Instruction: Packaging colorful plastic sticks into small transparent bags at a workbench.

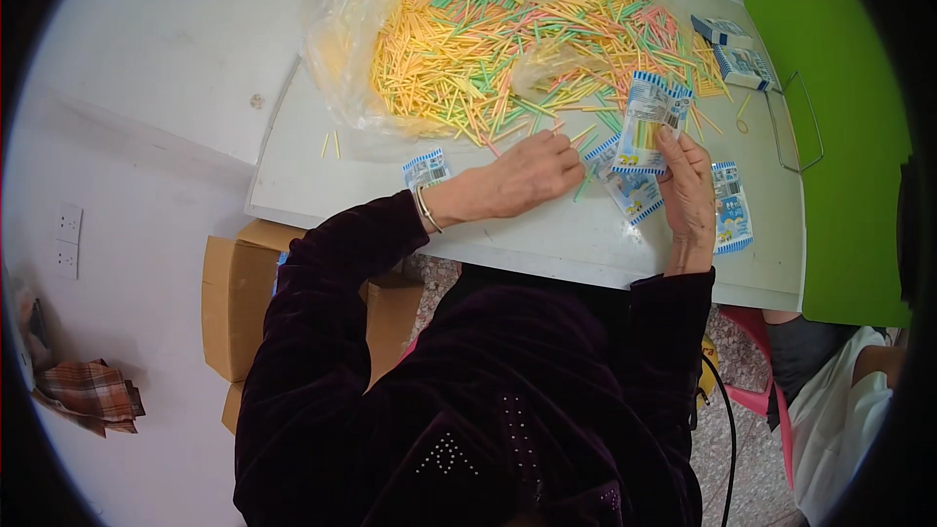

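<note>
My right hand (688, 176) grips a small blue-and-white packet (644, 127) with a clear window, thumb across its front; pale sticks show inside. Closer to the middle, my left hand (527, 176) is closed, its fingers curled together; whatever they hold is hidden. A short green stick (583, 185) shows right beside its fingertips, and I cannot tell if it is held. Beneath the held packet lies another packet (632, 193) on the white table (547, 244). Beyond both hands, a large heap of thin yellow, pink and green sticks (488, 59) spreads over a clear plastic sheet (342, 88).
One packet (427, 168) lies by my left wrist, another (732, 207) right of my right hand. More packets (744, 66) sit at the back right, near a bent wire frame (805, 127) and a green panel (830, 137). Cardboard boxes (234, 303) stand below left; another person (849, 410) is at lower right.
</note>
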`<action>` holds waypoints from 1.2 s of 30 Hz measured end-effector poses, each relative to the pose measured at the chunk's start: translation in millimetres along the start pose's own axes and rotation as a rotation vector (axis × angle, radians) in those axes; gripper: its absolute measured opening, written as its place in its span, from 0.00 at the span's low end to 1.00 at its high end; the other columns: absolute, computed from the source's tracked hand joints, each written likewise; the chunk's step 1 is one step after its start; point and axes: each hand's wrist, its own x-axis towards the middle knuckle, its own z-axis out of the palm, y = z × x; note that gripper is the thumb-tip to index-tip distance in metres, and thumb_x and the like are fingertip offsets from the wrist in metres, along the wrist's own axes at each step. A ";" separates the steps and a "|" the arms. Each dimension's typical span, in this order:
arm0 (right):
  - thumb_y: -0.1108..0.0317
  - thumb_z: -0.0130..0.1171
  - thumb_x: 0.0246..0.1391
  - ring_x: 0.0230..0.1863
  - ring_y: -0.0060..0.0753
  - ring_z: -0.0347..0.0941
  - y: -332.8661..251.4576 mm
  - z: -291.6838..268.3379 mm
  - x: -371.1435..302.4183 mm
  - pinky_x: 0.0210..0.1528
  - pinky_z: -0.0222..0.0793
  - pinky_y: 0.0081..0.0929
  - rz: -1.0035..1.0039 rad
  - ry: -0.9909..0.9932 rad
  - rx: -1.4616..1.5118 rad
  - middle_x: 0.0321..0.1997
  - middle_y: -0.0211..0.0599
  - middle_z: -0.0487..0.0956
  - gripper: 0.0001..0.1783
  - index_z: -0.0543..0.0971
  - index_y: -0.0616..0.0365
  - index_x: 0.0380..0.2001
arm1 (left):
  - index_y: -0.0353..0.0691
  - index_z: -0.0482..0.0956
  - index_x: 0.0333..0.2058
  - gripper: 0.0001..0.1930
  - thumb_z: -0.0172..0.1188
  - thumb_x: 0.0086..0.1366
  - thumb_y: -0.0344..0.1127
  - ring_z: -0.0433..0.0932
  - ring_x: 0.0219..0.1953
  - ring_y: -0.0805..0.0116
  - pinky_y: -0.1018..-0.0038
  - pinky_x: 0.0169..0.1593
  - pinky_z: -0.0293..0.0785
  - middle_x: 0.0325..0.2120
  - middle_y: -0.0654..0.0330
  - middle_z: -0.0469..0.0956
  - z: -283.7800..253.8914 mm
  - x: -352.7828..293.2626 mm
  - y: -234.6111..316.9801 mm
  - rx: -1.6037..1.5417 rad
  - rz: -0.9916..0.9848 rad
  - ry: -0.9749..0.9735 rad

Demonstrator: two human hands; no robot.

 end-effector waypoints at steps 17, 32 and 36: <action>0.63 0.53 0.57 0.32 0.12 0.71 2.7 22.7 -3.2 0.37 0.64 0.13 0.088 -0.109 -0.159 0.33 0.25 0.78 0.15 0.77 0.64 0.41 | 0.33 0.69 0.42 0.13 0.53 0.57 0.23 0.75 0.27 0.77 0.82 0.32 0.72 0.27 0.61 0.73 -57.7 29.2 -34.1 -1.085 -0.612 0.655; 0.62 0.51 0.58 0.34 0.15 0.72 15.0 22.7 -1.5 0.38 0.66 0.15 0.171 -0.245 -0.176 0.35 0.30 0.79 0.16 0.76 0.66 0.41 | 0.36 0.74 0.39 0.08 0.55 0.60 0.27 0.73 0.36 0.79 0.81 0.43 0.70 0.32 0.65 0.74 -54.2 31.4 -14.6 -1.171 -0.583 0.437; 0.62 0.52 0.58 0.34 0.15 0.72 16.4 22.0 -1.7 0.38 0.67 0.15 0.190 -0.237 -0.168 0.35 0.30 0.79 0.16 0.75 0.66 0.42 | 0.36 0.77 0.38 0.08 0.56 0.60 0.29 0.72 0.39 0.77 0.80 0.44 0.69 0.35 0.64 0.74 -51.3 28.4 -16.2 -0.984 -0.542 0.349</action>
